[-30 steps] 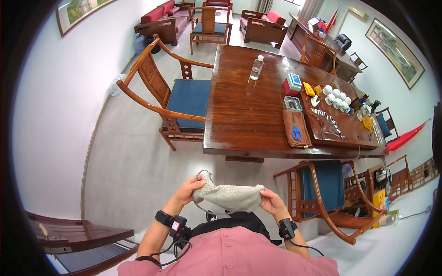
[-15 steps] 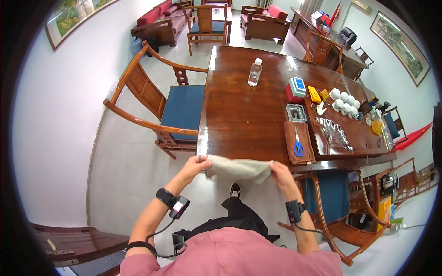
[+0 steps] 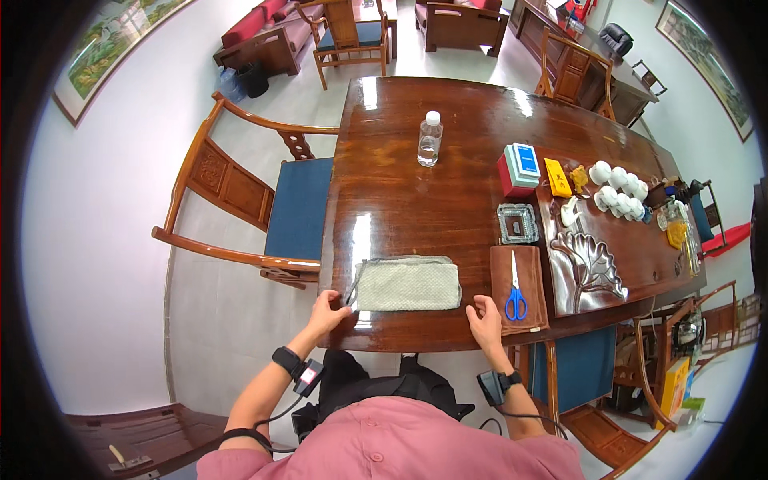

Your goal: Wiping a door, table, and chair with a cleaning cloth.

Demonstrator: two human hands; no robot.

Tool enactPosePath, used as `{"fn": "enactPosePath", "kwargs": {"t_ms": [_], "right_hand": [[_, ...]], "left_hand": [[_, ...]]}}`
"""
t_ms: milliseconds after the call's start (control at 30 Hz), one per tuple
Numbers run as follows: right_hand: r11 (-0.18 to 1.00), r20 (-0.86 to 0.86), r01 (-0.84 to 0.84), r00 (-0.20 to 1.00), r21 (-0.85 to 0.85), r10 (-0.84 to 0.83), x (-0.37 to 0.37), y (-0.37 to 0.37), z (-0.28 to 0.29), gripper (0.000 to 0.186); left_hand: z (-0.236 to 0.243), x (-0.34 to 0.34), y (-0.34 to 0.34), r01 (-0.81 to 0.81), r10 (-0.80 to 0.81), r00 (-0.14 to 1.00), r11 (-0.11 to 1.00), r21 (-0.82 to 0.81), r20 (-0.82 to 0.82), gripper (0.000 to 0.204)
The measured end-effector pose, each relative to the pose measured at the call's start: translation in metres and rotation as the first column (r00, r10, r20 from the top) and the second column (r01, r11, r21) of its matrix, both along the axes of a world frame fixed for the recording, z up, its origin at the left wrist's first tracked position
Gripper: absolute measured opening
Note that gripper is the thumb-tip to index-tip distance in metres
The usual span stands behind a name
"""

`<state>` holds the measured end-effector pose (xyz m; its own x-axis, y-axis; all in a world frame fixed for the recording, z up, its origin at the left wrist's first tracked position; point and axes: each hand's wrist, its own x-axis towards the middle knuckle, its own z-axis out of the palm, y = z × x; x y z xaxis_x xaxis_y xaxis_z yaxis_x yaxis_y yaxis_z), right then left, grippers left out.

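A folded grey-green textured cloth point(image 3: 408, 286) lies flat near the front edge of the wooden table point(image 3: 400, 216). My left hand point(image 3: 326, 315) is beside its near left corner, thumb and fingers a little apart; whether a fingertip touches the cloth is hard to see. Off the cloth's right end, my right hand point(image 3: 485, 322) is open over the table with spread fingers and nothing in it. Right of that hand, blue-handled scissors point(image 3: 515, 298) rest on a folded brown towel point(image 3: 531, 268).
A clear bottle point(image 3: 430, 140) stands farther back. To the right are a glass ashtray point(image 3: 518, 223), a red-and-blue box point(image 3: 520, 170) and a tea tray point(image 3: 564, 276) with several white cups point(image 3: 620, 192). Chairs stand left point(image 3: 298, 212) and front right point(image 3: 576, 364).
The cloth, held stretched between both hands before the table edge, now lies on the tabletop. Both hands have let go. The view has moved closer to the table.
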<state>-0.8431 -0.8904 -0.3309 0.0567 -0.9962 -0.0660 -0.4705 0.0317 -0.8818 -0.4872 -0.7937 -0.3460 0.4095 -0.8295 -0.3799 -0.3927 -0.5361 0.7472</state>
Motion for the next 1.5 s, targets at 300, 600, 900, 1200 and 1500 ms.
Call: {"fn": "enactPosePath", "kwargs": {"t_ms": [300,600,900,1200,1500], "right_hand": [[0.953,-0.395,-0.150,0.918,-0.262,0.036,0.116,-0.001,-0.007,0.064],[0.613,-0.585,-0.762,0.600,-0.209,0.546,0.282,-0.038,-0.022,0.067],[0.934,-0.762,-0.251,0.647,-0.254,-0.033,0.207,-0.198,-0.037,0.055],[0.946,-0.723,-0.324,0.659,-0.024,0.208,0.101,-0.007,-0.016,0.073],[0.695,-0.702,-0.717,0.467,0.055,0.537,0.098,-0.013,-0.030,0.081]], "left_hand": [[-0.010,0.027,-0.012,0.151,-0.140,0.988,0.968,0.200,-0.069,0.126],[-0.037,0.049,0.002,0.462,-0.440,0.880,0.881,0.106,-0.179,0.131],[-0.010,0.023,-0.045,0.242,-0.261,0.961,0.658,0.713,-0.085,0.153],[-0.022,0.016,-0.044,0.186,-0.325,0.946,0.531,0.827,-0.004,0.149],[-0.009,0.019,-0.039,0.226,-0.438,0.893,0.633,0.740,0.102,0.133]]}}
